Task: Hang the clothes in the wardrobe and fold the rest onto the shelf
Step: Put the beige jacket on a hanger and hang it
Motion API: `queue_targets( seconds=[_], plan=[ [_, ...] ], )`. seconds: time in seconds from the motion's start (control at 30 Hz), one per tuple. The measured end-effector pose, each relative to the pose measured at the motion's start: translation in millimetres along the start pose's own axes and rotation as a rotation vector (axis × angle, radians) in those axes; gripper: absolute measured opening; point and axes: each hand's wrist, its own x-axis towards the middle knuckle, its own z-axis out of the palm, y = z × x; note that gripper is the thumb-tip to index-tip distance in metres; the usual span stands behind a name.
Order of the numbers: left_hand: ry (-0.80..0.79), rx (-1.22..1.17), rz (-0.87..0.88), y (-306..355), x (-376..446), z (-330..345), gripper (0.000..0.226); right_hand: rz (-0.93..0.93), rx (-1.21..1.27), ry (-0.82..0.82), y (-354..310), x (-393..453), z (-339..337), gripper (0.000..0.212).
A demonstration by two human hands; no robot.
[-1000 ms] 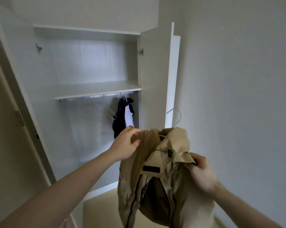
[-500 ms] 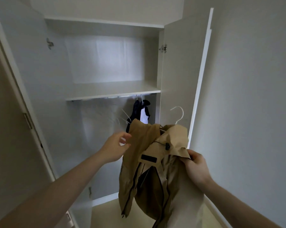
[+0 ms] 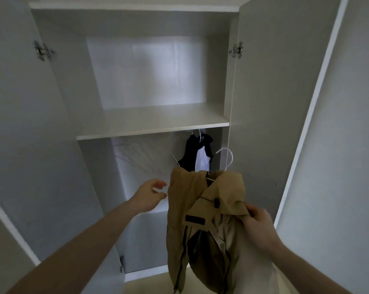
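A white shelf spans the wardrobe; dark and white clothes hang just beneath it.

Pale grey wall, right of frame, plain. Beige floor, a strip along the bottom edge below the cabinet base. Metal hinge, upper left, fixed at the left door's inner edge. Metal hinge, upper right, fixed at the right door's inner edge. Small metal fitting, low on the left door's edge, near the floor; kind not clear.
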Motion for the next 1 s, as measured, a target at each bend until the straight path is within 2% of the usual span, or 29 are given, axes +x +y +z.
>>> queue_targets(
  seconds=[0.27,0.43,0.73,0.83,1.0],
  plan=[
    [0.037,-0.044,-0.096,-23.7,111.0,16.5,0.045,0.008,-0.007,-0.043,30.5,88.6,16.9,0.025],
    [0.012,-0.026,-0.071,-37.5,199.2,20.7,0.047,0.073,0.006,-0.032,49.2,132.4,36.1,0.023],
    [-0.137,-0.098,-0.121,-80.7,380.3,31.2,0.046,0.218,-0.033,0.024,53.3,197.1,81.0,0.03],
    [-0.194,-0.135,-0.155,-93.6,425.1,37.9,0.045,0.273,-0.034,0.031,51.1,209.9,97.0,0.036],
    [-0.283,-0.173,-0.203,-105.3,475.6,53.9,0.043,0.346,-0.042,0.095,46.4,220.0,119.9,0.033]
  ],
)
